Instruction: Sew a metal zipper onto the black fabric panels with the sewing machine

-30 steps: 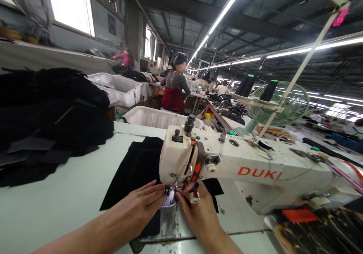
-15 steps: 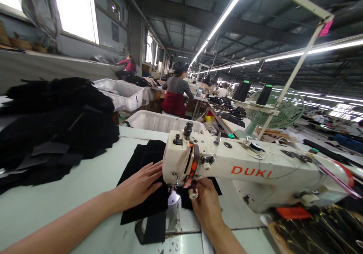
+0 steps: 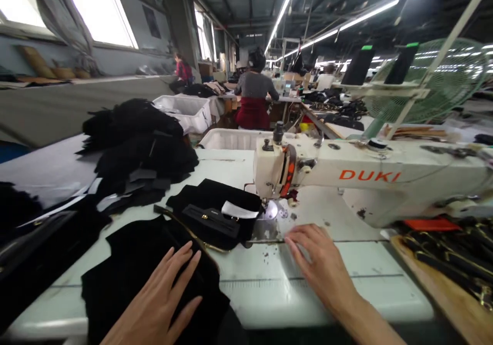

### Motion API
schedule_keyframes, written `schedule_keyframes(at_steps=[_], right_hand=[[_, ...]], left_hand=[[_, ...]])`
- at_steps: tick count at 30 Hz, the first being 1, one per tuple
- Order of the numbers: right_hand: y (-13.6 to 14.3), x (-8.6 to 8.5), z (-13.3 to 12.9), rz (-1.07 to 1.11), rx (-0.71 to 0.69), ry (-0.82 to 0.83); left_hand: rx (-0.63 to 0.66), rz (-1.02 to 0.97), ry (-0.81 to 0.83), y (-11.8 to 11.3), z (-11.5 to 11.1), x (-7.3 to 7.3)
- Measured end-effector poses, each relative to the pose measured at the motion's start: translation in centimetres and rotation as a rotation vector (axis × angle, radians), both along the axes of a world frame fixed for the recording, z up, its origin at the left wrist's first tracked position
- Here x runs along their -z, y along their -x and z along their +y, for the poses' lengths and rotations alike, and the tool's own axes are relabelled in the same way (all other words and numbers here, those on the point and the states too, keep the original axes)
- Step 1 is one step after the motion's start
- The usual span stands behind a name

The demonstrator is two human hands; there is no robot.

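My left hand (image 3: 164,296) lies with spread fingers on a large black fabric piece (image 3: 127,268) that hangs over the table's front edge. My right hand (image 3: 318,257) is empty, fingers stretched and slightly curved, over the table in front of the sewing machine (image 3: 316,165). Between the hands and left of the lit needle area rests a black fabric piece with a dark zipped panel (image 3: 210,221) and a white strip (image 3: 239,211) on it. A zipper with gold teeth (image 3: 192,234) runs along its near side.
A tall heap of black cut pieces (image 3: 142,145) stands at the left. More black fabric (image 3: 50,247) lies at the near left. Gold-toothed zippers (image 3: 450,257) fill a wooden tray at the right. Beyond the table are white bins (image 3: 231,138) and a seated person (image 3: 254,91).
Both hands have come away from the needle area toward the table's front. The zipped panel and the large black piece now show left of the machine. The view has turned left and down.
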State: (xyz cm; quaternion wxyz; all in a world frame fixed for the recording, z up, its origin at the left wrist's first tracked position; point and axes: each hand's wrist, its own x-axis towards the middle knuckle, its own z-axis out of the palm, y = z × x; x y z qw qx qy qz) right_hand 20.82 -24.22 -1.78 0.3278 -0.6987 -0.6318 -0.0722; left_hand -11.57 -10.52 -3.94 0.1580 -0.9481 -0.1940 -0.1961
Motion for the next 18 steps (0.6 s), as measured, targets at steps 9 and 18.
schedule_keyframes(at_steps=[9, 18], right_hand=[[7.2, -2.0, 5.9, 0.135, -0.015, 0.277], [8.2, -2.7, 9.5, 0.080, -0.025, 0.364]], left_hand=[[-0.110, -0.050, 0.018, 1.3, -4.8, 1.1], [-0.106, -0.029, 0.098, 1.5, -5.0, 0.6]])
